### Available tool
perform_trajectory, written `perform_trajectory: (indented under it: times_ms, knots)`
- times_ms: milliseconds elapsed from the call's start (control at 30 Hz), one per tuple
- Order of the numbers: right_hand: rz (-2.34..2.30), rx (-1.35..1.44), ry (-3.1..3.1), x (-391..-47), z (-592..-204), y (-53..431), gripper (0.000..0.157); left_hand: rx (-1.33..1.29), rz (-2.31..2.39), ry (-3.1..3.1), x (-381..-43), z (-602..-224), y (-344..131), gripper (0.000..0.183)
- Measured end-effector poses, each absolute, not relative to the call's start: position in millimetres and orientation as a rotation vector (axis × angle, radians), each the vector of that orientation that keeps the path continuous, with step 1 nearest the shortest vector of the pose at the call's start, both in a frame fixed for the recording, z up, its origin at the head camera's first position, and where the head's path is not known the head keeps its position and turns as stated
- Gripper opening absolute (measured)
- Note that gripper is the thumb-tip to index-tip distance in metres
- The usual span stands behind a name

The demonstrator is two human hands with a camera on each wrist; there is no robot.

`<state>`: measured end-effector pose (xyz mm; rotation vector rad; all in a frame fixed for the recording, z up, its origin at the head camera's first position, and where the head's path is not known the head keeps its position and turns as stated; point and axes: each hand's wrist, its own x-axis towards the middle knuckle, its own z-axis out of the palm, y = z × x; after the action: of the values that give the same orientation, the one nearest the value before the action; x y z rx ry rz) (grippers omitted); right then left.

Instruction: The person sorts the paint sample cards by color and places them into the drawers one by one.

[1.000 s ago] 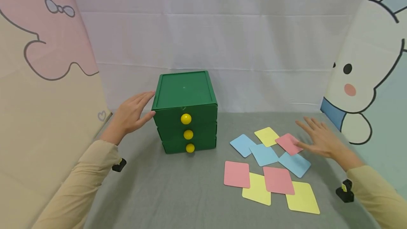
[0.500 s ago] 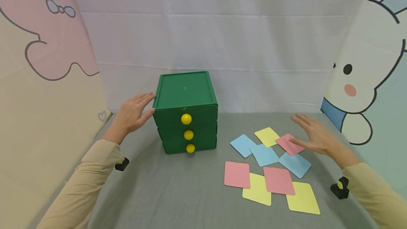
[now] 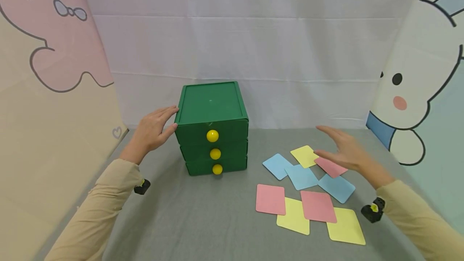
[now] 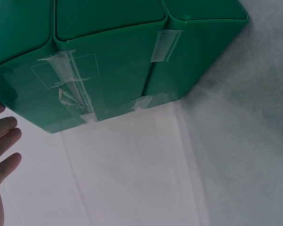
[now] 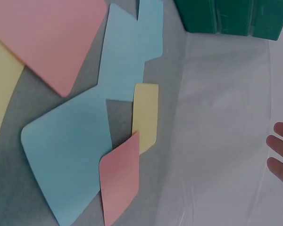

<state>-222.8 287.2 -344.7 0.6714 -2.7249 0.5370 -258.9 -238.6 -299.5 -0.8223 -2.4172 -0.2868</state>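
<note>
A green three-drawer box with yellow round knobs stands left of centre, all drawers closed. My left hand is at its upper left side, fingers extended, fingertips right at the top edge. In the left wrist view, clear tape shows across the seams of the green box. To the right, my right hand hovers over the far cards with its fingers extended and nothing held. It overlaps a pink card in the head view. Beside that lie a yellow card and several blue cards.
Nearer the front lie two pink cards partly over two yellow cards. A grey cloth covers the table. White fabric hangs behind, with printed cartoon panels on both sides.
My right hand has moved left and slightly up above the far cards. The left hand has barely shifted beside the box; box and cards stay in place.
</note>
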Motion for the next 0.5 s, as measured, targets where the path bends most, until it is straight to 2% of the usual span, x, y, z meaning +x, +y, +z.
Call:
perform_trajectory:
  times_ms: [300,500]
  knots:
    - [0.677,0.723,-2.697,-218,-343,259,0.076,-0.838,-0.335,-2.393,-260,-302,-238,0.048]
    - [0.768,0.753,-2.626,-208,-343,240,0.071,-0.836,-0.355,-2.382,-261,-304,-239,0.05]
